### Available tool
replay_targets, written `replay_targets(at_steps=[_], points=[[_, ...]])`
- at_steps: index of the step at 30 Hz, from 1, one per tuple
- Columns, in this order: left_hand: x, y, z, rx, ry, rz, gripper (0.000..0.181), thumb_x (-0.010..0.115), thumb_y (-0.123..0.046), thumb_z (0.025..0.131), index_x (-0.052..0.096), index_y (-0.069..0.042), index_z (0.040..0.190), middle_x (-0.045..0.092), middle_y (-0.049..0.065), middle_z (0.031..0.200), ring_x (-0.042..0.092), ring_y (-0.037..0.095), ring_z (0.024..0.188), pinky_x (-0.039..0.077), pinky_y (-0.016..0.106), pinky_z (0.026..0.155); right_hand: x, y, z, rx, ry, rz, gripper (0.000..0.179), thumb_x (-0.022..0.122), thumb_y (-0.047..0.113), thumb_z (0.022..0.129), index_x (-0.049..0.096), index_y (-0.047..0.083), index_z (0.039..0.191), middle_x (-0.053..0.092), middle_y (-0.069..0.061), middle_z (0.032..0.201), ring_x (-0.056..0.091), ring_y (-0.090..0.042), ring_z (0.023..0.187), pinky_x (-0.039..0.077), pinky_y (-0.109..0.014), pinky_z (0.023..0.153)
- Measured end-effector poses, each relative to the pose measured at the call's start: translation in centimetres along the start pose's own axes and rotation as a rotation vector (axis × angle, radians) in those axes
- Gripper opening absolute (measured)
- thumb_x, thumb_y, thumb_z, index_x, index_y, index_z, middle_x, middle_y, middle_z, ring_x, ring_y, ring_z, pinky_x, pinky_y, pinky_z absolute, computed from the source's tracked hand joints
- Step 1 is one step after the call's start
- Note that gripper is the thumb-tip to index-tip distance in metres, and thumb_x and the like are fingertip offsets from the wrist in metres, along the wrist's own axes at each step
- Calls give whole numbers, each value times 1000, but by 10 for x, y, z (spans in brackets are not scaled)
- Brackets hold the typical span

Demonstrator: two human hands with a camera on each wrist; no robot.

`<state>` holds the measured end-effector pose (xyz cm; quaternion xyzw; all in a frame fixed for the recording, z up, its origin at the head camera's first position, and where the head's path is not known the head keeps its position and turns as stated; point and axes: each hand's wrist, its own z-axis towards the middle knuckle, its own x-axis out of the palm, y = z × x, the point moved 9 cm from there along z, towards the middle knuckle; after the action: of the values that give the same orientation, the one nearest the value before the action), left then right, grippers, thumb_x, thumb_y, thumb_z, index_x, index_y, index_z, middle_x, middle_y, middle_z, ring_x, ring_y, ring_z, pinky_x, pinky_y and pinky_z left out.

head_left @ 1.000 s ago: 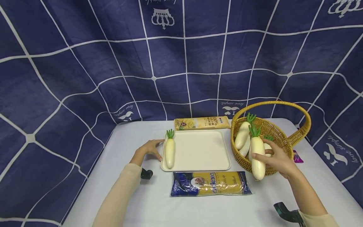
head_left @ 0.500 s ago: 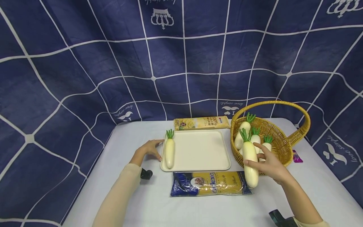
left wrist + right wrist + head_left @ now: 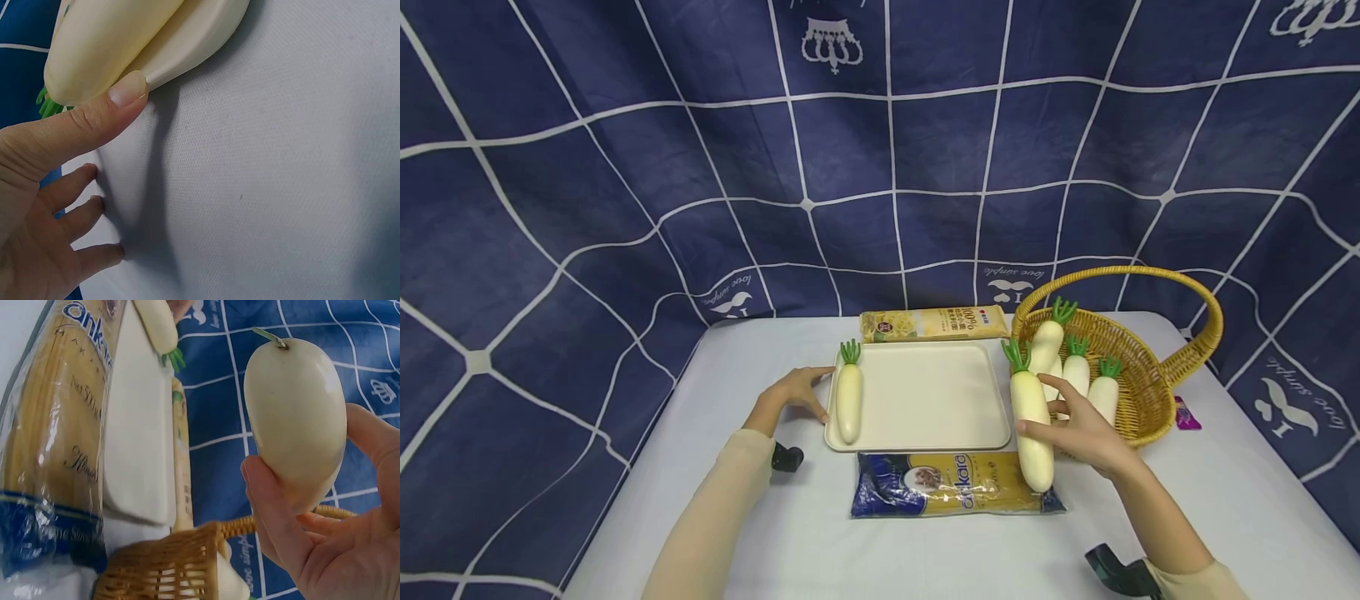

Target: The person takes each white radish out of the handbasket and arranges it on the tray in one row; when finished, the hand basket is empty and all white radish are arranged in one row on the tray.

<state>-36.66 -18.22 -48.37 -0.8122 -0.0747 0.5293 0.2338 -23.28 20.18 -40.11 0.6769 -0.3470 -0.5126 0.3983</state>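
A white radish (image 3: 1028, 400) with green stalks is gripped between the thumb and fingers of my right hand (image 3: 1078, 429). It is held up in front of the wicker basket's left side, its lower end overlapping the pasta bag in the head view. My left hand (image 3: 796, 390) is at the left edge of a cream tray (image 3: 932, 400). In the left wrist view its thumb (image 3: 119, 100) touches the tray's rim while the other fingers spread near the tabletop. Another white radish (image 3: 849, 404) lies lengthwise along the tray's left side.
The handled wicker basket (image 3: 1142, 417) at right contains several more radishes (image 3: 1077, 371). A blue-and-yellow pasta bag (image 3: 955, 487) lies before the tray, and a yellow noodle pack (image 3: 932, 325) behind it. Beyond the basket's right side is a small purple packet (image 3: 1185, 414). Blue curtain (image 3: 925, 167) backs the table.
My right hand has carried the radish left, from over the basket to near the tray's right edge, uncovering radishes in the basket. My left hand has stayed put at the tray.
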Motion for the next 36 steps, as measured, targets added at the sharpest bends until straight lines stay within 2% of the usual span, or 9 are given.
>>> replay_targets(at_steps=[6,11,17,22,25,29,36], points=[[-1,0,1,6,0,4,105,91,-25,52,40,-8,143,44,24,140,38,41,130,31,55,108,9,5,14,-5,11,20,95,73,24,80,11,1,147,51,-32,115,63,-24,81,55,-34,63],[0,0,2,13,5,5,106,91,-25,52,40,-8,143,43,24,140,38,41,130,30,56,108,18,9,19,-4,17,28,98,75,26,78,10,2,148,49,-33,118,63,-24,82,55,-34,65],[1,1,3,10,9,16,106,91,-26,52,40,-9,143,43,24,140,38,41,131,30,56,108,33,20,20,-59,68,80,98,74,20,79,8,0,148,49,-35,119,66,-28,85,57,-36,64],[-1,0,2,14,2,10,106,91,-25,53,39,-8,143,43,24,140,38,41,130,30,56,108,39,28,28,-64,56,30,97,75,24,78,12,1,148,50,-32,115,65,-24,79,56,-34,62],[-1,0,1,10,2,8,105,91,-25,53,40,-8,143,43,24,140,38,41,130,30,56,108,43,30,35,-52,60,19,98,75,26,78,12,2,148,47,-32,117,65,-23,77,56,-34,63],[-1,0,0,9,6,4,104,91,-24,53,40,-7,142,42,25,140,38,42,130,30,56,108,49,34,46,-48,79,33,98,76,27,78,12,4,149,44,-34,122,63,-26,83,57,-35,65],[0,-1,2,25,6,3,104,91,-23,54,40,-6,142,43,25,140,39,41,130,31,56,108,59,42,67,-56,108,51,98,76,26,77,13,6,149,46,-31,119,62,-28,84,58,-37,66]])
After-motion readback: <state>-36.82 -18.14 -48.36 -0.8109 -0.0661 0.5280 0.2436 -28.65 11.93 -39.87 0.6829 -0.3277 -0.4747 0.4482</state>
